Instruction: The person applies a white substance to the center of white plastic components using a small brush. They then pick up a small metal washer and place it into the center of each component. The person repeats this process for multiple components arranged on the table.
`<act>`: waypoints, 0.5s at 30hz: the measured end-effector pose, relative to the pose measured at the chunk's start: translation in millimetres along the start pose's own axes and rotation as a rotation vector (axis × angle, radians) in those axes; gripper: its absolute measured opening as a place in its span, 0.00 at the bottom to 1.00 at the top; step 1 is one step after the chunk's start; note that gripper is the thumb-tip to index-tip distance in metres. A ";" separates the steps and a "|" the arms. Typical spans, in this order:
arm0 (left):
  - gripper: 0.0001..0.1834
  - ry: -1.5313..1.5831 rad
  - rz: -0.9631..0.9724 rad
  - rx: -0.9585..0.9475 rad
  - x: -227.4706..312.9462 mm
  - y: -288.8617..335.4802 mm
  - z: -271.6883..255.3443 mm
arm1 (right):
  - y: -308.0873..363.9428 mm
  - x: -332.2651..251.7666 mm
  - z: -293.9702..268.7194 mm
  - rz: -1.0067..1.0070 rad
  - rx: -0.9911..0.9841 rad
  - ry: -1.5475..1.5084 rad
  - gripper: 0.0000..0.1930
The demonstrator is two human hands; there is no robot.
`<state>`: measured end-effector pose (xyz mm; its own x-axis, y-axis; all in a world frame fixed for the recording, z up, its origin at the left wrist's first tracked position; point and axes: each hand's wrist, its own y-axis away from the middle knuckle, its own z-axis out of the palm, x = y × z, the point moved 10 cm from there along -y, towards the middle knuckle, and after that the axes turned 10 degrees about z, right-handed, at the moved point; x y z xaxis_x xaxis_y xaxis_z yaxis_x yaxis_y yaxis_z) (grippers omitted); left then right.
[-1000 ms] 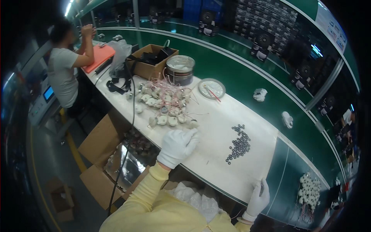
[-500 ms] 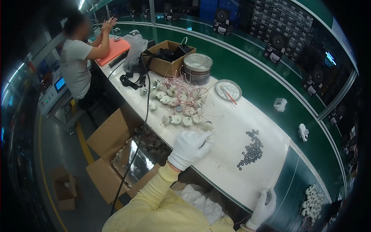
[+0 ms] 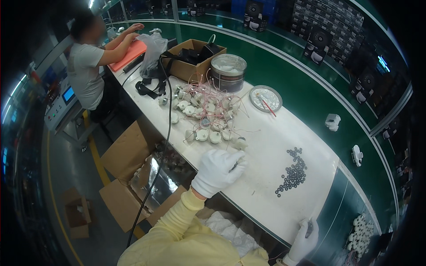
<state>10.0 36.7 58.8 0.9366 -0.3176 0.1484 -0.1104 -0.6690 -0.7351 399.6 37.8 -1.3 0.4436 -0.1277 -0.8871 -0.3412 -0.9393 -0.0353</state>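
Note:
My left hand (image 3: 217,174), in a white glove, is held over the near edge of the white table (image 3: 262,173). Its thumb and fingers are curled together around something small and dark that I cannot make out. Just past its fingertips lies a round, cream-coloured part (image 3: 241,142), at the near end of a heap of similar wired parts (image 3: 202,134). My right hand (image 3: 304,239), also gloved, is at the table's near right corner. Its fingers are bent toward the thumb, and a small dark thing shows there, too unclear to name. Between the hands and farther back lie many small dark rings (image 3: 293,176).
A metal tin (image 3: 228,80), a round lid with a red stick (image 3: 265,98) and a carton of black items (image 3: 191,73) stand farther back. Left of the table are an open carton (image 3: 120,175) and a black cable (image 3: 167,128). Beyond, a co-worker (image 3: 88,66) sits by an orange sheet.
The view has shifted slightly. My hands stay in nearly the same places, with the dark thing in each now showing more. The co-worker's raised hands have come down.

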 end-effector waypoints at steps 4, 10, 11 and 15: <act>0.14 -0.019 0.032 0.026 2.7 -7.3 -2.0 | 3.2 -0.8 -4.2 -0.038 0.040 -0.001 0.17; 0.14 0.060 0.006 -0.012 -4.4 -3.3 12.8 | -3.5 -18.3 -1.2 0.000 -0.087 -0.141 0.15; 0.14 0.057 0.034 0.000 -2.8 -3.7 12.3 | -8.7 -20.5 2.6 0.129 -0.187 -0.258 0.14; 0.15 0.134 0.076 0.008 0.8 -5.2 16.9 | -38.4 -42.8 5.9 0.192 -0.431 -0.184 0.15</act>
<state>16.9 51.2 51.5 0.8729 -0.4540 0.1786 -0.1759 -0.6343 -0.7528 388.8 81.2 35.3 0.2395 -0.2890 -0.9269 -0.0118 -0.9555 0.2949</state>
